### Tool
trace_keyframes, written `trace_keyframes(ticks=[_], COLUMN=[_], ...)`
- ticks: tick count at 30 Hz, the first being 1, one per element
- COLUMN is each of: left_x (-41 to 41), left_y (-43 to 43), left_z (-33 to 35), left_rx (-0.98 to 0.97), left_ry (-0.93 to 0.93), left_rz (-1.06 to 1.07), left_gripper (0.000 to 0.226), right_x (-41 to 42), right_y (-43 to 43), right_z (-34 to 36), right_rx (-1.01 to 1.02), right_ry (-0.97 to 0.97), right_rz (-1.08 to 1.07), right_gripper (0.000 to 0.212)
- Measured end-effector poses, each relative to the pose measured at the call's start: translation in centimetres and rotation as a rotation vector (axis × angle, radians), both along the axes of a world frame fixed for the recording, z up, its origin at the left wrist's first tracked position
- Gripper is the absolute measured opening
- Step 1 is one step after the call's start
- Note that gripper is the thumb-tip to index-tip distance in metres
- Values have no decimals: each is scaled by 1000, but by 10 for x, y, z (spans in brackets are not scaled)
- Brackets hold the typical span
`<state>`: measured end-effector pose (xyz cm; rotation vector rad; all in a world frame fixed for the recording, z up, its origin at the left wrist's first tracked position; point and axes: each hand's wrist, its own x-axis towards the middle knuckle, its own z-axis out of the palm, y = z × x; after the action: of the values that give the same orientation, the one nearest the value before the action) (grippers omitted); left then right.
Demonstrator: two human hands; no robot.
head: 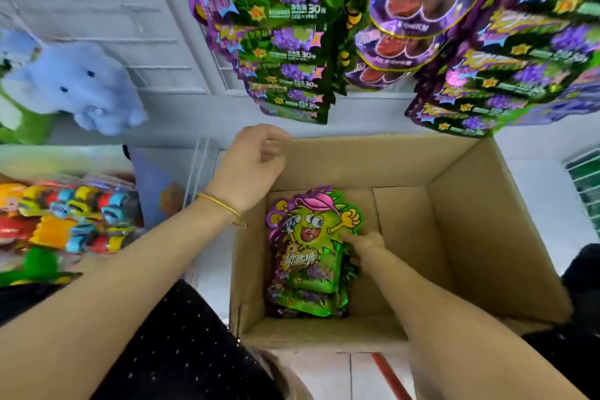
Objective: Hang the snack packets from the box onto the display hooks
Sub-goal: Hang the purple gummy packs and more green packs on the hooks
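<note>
An open cardboard box (470, 237) stands on the floor below me. At its bottom left lies a stack of green and purple snack packets (308, 247) with a cartoon character on top. My right hand (363, 245) reaches into the box and grips the right edge of the top packet; its fingers are partly hidden behind the foil. My left hand (256, 162) hovers over the box's back left corner with loosely curled fingers and holds nothing. Rows of the same packets (285, 42) hang on display hooks above the box.
More hanging packets (506, 75) fill the upper right, with purple round packs (409, 10) between the rows. A blue plush toy (74, 84) hangs on the white wall at left. Colourful bagged toys (71, 217) lie to the left of the box. White tiled floor lies below.
</note>
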<state>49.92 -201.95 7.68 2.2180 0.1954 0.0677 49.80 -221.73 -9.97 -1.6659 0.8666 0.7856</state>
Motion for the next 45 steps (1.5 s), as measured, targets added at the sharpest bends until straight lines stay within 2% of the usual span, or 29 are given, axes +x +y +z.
trace_keyframes(ticks=[3, 6, 9, 12, 14, 15, 17, 19, 21, 24, 27, 29, 31, 33, 36, 38, 40, 42, 45], left_x=[1, 1, 0, -4, -6, -7, -8, -10, -12, -10, -5, -1, 5, 17, 49, 70, 93, 111, 122], left_y=[0, 0, 0, -3, -4, -4, -3, -1, 1, 7, 12, 13, 17, 22, 28, 29, 30, 30, 32], left_z=[-3, -4, -4, 1, 7, 12, 25, 43, 63, 90, 126, 155, 189, 235, 315, 362, 394, 415, 432], left_rx=[22, 42, 98, 185, 159, 118, 66, 101, 143, 207, 322, 329, 259, 124, 23, 16, 19, -51, -201], left_ry=[12, 27, 41, 75, 108, 115, 77, 27, 0, -40, -135, -170, -177, -253, -580, -762, -783, -724, -666], left_rz=[-14, -16, -32, -69, -67, -63, -68, -67, -85, -149, -149, -162, -207, -177, 32, 172, 253, 240, 165], left_gripper=[28, 28, 31, 50, 61, 59, 41, 21, 16, 33, 24, 25, 25, 16, 18, 29, 36, 38, 27], right_x=[3, 8, 18, 26, 30, 31, 33, 33, 37, 47, 55, 61, 69, 80, 91, 95, 99, 107, 123], right_y=[2, -10, -31, -45, -50, -51, -50, -48, -42, -24, 3, 17, 26, 31, 35, 40, 44, 52, 67], right_z=[13, 33, 64, 106, 128, 138, 156, 177, 207, 261, 314, 341, 368, 399, 451, 486, 517, 543, 572], right_rx=[100, 116, 160, 279, 302, 318, 336, 323, 302, 243, 118, 27, -20, -42, -69, -114, -146, -258, -374], right_ry=[-37, -153, -277, -366, -407, -424, -444, -498, -647, -931, -1121, -1240, -1345, -1424, -1523, -1635, -1694, -1776, -1859], right_rz=[-14, 148, 340, 462, 517, 531, 527, 550, 612, 674, 895, 956, 944, 922, 931, 942, 933, 904, 803], right_gripper=[36, 14, 13, 15, 12, 16, 33, 33, 29, 43, 33, 26, 18, 18, 6, 17, 5, 17, 20])
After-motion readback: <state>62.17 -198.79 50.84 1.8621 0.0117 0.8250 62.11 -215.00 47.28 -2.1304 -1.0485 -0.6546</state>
